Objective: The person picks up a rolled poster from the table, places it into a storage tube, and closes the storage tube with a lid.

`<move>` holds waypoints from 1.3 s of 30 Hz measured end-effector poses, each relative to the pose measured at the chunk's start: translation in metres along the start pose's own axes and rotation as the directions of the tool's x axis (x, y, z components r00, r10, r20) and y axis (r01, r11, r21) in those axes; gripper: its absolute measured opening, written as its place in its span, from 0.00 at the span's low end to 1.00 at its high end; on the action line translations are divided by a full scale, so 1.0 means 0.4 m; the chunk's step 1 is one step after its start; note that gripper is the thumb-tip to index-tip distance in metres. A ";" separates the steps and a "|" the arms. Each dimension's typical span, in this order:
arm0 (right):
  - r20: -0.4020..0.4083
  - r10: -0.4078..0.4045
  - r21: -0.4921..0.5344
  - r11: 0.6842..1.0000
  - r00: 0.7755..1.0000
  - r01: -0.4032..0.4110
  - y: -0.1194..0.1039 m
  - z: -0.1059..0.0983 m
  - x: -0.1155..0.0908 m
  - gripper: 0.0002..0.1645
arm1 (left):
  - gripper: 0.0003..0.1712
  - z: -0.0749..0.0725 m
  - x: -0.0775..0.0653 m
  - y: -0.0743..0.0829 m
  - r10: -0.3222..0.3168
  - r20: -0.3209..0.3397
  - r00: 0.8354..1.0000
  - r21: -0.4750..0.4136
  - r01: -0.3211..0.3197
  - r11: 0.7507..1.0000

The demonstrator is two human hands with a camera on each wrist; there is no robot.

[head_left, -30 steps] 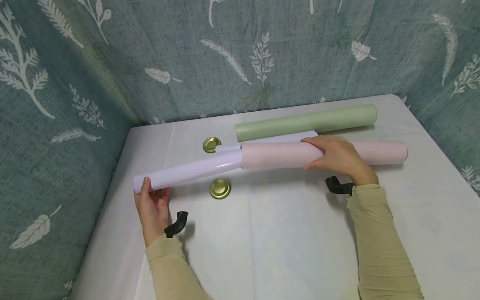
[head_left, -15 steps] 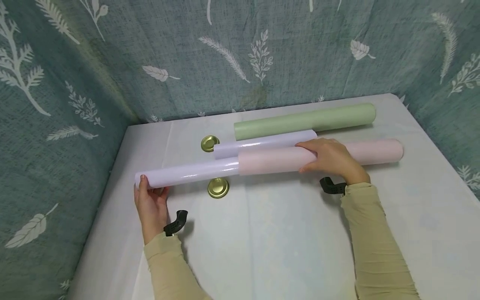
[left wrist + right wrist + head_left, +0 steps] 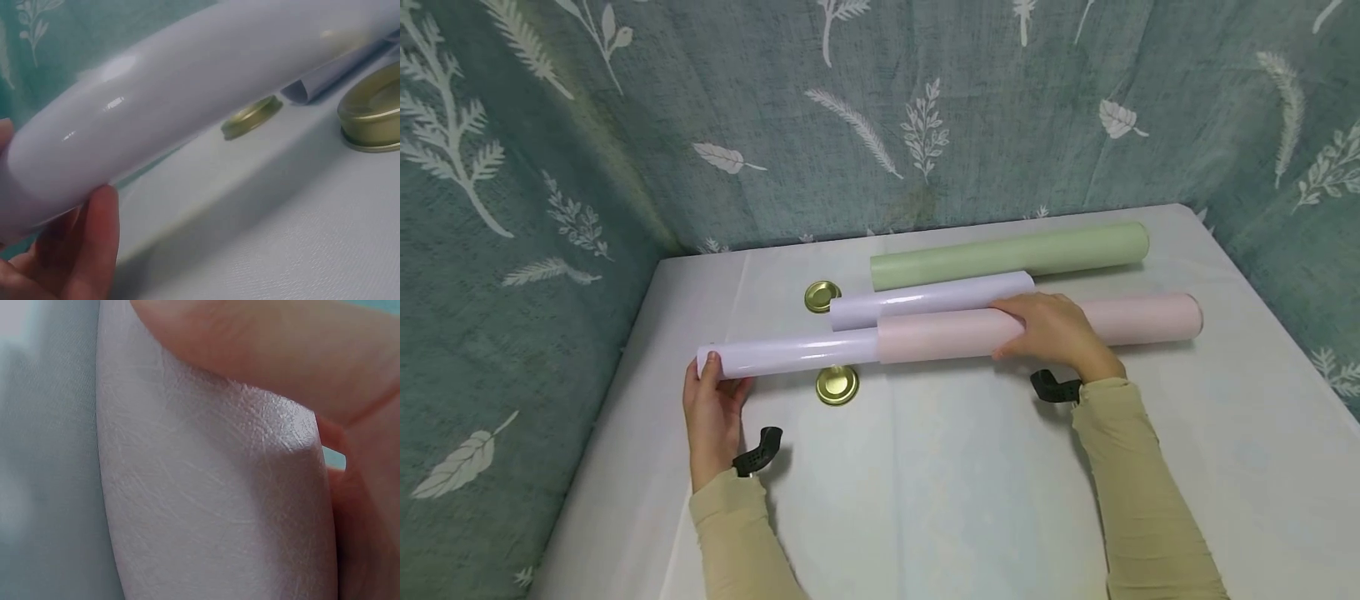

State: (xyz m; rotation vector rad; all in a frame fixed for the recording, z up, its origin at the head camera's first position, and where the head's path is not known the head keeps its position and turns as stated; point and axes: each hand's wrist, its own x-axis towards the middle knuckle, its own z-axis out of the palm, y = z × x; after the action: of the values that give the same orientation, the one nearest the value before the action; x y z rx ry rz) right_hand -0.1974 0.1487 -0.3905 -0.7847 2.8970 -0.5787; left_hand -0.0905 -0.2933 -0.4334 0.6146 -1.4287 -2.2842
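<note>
My left hand (image 3: 715,421) pinches the left end of a glossy pale-lilac paper roll (image 3: 793,352), thumb on the near side and fingers beneath. The right end of this roll sits inside the open end of a pink paper roll (image 3: 936,336), so that part is hidden. Around the pink roll's middle, my right hand (image 3: 1060,333) curls from above, and the right wrist view shows its fingers against the textured pink paper (image 3: 187,475). In the left wrist view the lilac roll (image 3: 169,100) slants upward, held off the white tabletop.
Just behind the pink roll lies a second glossy lilac roll (image 3: 925,298). A green roll (image 3: 1007,254) lies farther back. One gold jar lid (image 3: 822,296) is near the second roll's left end; another gold lid (image 3: 837,385) lies in front. Patterned green curtains surround the white table (image 3: 970,483).
The left hand has moved right, and less of the lilac roll shows outside the pink roll. The pink roll and right hand have shifted slightly left and nearer, uncovering more of the second lilac roll.
</note>
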 end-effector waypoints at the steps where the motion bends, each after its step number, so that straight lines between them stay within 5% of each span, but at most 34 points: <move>1: -0.002 0.004 -0.002 1.000 1.000 -0.004 0.002 0.001 -0.001 0.46 | 0.35 0.002 0.001 -0.002 0.000 0.000 1.000 -0.002 0.000 1.000; 27: 0.040 0.009 -0.017 1.000 0.999 -0.008 0.010 -0.001 -0.009 0.44 | 0.34 0.027 -0.008 -0.010 -0.001 -0.037 0.999 0.040 0.003 0.999; 39: 0.032 0.020 -0.014 1.000 0.999 -0.020 0.008 -0.005 -0.014 0.44 | 0.34 0.067 -0.006 -0.017 -0.001 -0.084 0.996 0.190 0.017 0.982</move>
State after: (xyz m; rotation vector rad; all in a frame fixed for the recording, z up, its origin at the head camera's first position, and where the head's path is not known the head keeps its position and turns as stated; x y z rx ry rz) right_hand -0.1944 0.1548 -0.3900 -0.7586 2.8794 -0.5404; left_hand -0.1037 -0.2692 -0.4285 0.7664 -1.6189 -2.1164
